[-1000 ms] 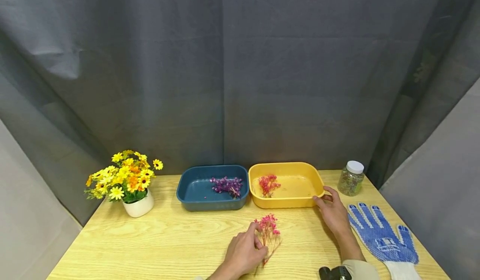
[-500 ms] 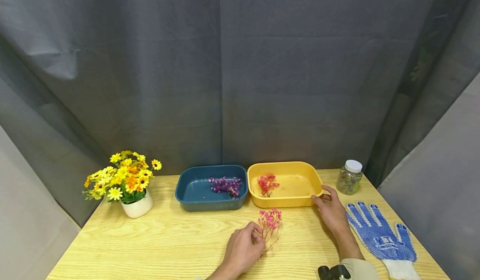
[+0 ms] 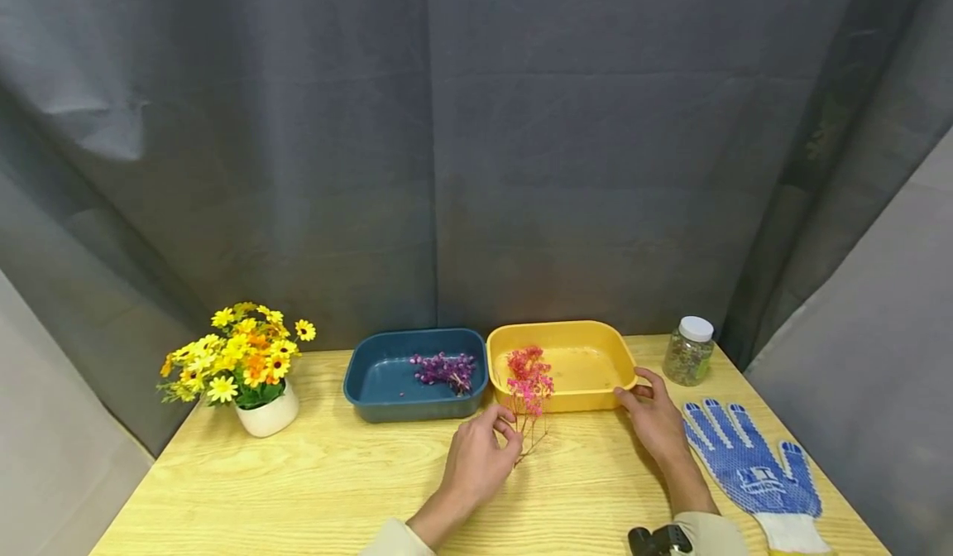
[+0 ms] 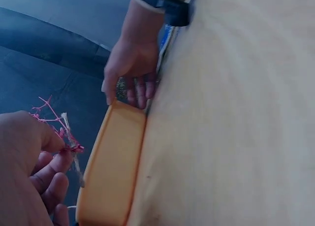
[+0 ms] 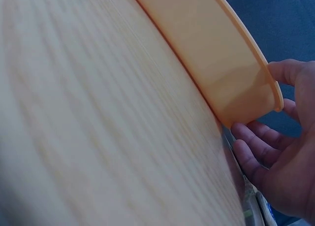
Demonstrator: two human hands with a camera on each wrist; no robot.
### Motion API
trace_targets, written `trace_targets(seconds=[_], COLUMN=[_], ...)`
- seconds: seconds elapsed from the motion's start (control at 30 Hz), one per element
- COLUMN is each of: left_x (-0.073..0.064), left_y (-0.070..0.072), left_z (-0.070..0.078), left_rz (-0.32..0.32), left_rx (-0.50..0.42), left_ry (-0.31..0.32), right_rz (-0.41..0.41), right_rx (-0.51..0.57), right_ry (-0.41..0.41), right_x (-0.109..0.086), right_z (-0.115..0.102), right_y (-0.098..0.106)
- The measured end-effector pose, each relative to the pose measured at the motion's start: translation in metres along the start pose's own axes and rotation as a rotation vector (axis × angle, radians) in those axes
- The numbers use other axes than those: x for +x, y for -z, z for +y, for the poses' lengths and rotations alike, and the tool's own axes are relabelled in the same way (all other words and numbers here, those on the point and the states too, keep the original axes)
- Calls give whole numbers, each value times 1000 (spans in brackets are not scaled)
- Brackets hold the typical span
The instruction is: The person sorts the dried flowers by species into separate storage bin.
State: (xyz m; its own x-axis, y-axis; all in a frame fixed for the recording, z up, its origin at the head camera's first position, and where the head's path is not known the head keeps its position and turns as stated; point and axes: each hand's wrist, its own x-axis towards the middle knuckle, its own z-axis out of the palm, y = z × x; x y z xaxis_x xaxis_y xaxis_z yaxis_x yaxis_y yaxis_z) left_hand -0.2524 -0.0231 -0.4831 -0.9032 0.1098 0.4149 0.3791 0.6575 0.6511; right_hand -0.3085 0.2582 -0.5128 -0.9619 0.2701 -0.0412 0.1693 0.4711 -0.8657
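My left hand (image 3: 478, 459) pinches the thin stems of a pink dried flower sprig (image 3: 532, 392) between thumb and fingers. Its blossoms overlap the near wall of the yellow tray (image 3: 588, 402) in the head view. Inside that tray, toward its left end, lies a red-pink flower bunch (image 3: 524, 362). With my right hand (image 3: 657, 420) I hold the tray's near right corner, the thumb on the rim and the other fingers against the outer wall, as the right wrist view shows. From the left wrist, stem ends and a bit of twine (image 4: 74, 157) appear by the fingertips.
A dark blue tray (image 3: 417, 409) with a purple flower bunch (image 3: 444, 371) stands left of the yellow one. Farther left is a white pot (image 3: 270, 411) of yellow flowers. On the right are a white-lidded jar (image 3: 688, 353) and a blue knit glove (image 3: 755, 469).
My left hand has carried the pink sprig up and away from me, from the tabletop to the yellow tray's near edge. The right hand has kept its hold on the tray corner.
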Motion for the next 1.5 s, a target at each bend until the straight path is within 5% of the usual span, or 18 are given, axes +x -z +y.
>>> trace_targets(seconds=[0.47,0.8,1.17,1.5], left_x=[50,84,95,103], left_y=[-9,-20,-29,-38], left_z=[7,1,-12,-14], left_rz=[40,73,66,81], left_rx=[35,67,100,191], left_ry=[-57,17,143,148], right_rz=[9,10,-1,16], right_rx=[-2,3,14,24], right_ry=[1,-20,-21,-20], right_x=[3,0,-1,0], right_z=[0,0,0,1], right_y=[2,2,0,-1])
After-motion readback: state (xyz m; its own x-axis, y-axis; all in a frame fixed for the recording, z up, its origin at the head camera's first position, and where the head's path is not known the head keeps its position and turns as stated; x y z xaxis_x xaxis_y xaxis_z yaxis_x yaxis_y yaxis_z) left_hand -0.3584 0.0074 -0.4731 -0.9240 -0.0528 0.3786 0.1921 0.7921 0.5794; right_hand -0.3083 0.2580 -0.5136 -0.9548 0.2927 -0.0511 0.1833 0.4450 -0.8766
